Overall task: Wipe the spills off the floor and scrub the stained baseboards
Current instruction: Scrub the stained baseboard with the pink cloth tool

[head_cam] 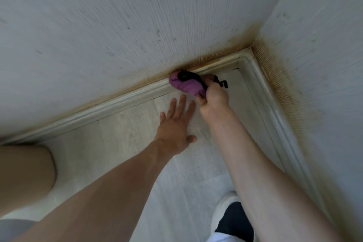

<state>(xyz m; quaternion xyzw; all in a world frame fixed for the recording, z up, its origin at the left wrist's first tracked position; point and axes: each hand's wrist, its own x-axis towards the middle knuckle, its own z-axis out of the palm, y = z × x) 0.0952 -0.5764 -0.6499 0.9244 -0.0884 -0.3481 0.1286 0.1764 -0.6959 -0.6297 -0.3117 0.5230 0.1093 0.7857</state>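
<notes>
1. Our right hand point(214, 94) grips a bunched purple cloth point(185, 84), pressed on the baseboard point(117, 102) near the corner at 1 o'clock.
2. Our left hand point(174, 124) lies flat, fingers straight, on the floor point(127, 133), at 7 o'clock from the cloth.
3. The cloth looks soft and light; we judge a tight wad held from behind scrubs best.
4. Brown staining lines the wall point(98, 25) above.

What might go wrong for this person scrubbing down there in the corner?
The purple cloth sits at the top edge of the baseboard, so it could smear the brown stain further up the textured wall. The left hand is braced flat on the smooth floor, where it might slide. The right hand could lose the bunched cloth.
</notes>
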